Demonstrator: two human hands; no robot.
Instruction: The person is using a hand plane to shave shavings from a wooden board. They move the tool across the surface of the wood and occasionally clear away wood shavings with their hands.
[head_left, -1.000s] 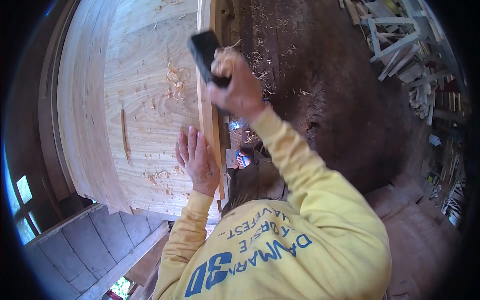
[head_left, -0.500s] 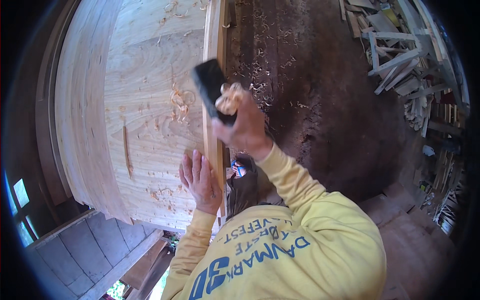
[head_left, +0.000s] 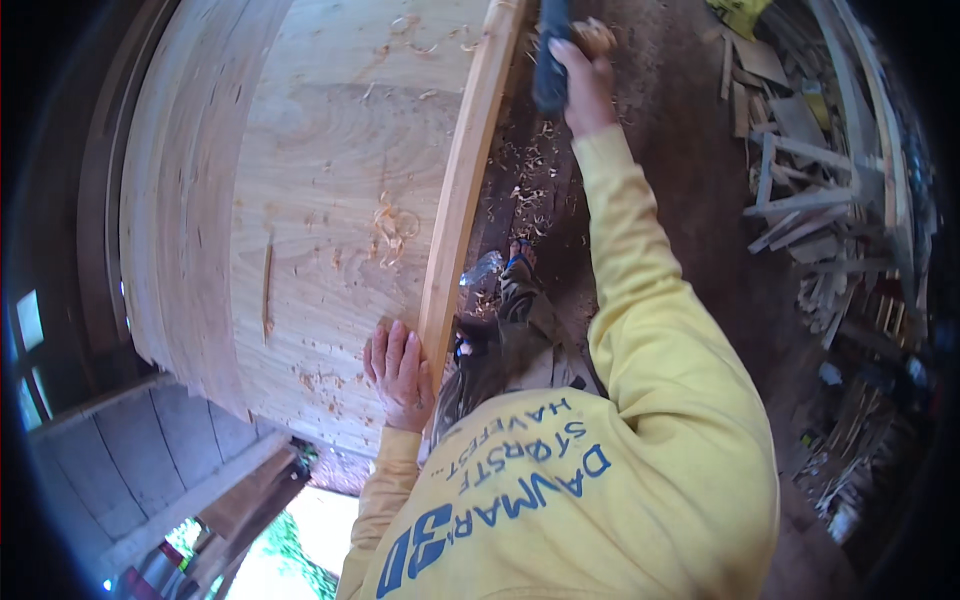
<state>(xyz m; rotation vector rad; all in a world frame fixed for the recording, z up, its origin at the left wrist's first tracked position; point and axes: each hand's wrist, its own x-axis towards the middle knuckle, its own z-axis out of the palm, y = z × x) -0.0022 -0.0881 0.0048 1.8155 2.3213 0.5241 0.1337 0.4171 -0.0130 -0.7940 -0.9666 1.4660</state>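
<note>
A long wooden strip (head_left: 466,175) runs along the right edge of a broad wooden panel (head_left: 330,150). My left hand (head_left: 401,375) lies on the panel's near end with fingers stretched out, beside the strip. Far ahead, out past the strip's right side, my right hand (head_left: 590,90) is closed round a dark hand plane (head_left: 550,65). Curled wood shavings (head_left: 595,38) bunch at the plane, next to my fingers. The plane is tilted up on its side and looks apart from the strip; its far end is cut off by the picture's top.
Loose shavings (head_left: 393,230) and a thin wooden sliver (head_left: 267,285) lie on the panel. More shavings litter the dark floor (head_left: 680,180). Scrap wood (head_left: 810,190) is heaped at the right. My foot (head_left: 519,252) in a blue-strapped sandal stands beside the panel.
My right hand has carried the hand plane forward and to the right, and my arm is now stretched out. My left hand stays on the panel. The view has shifted slightly.
</note>
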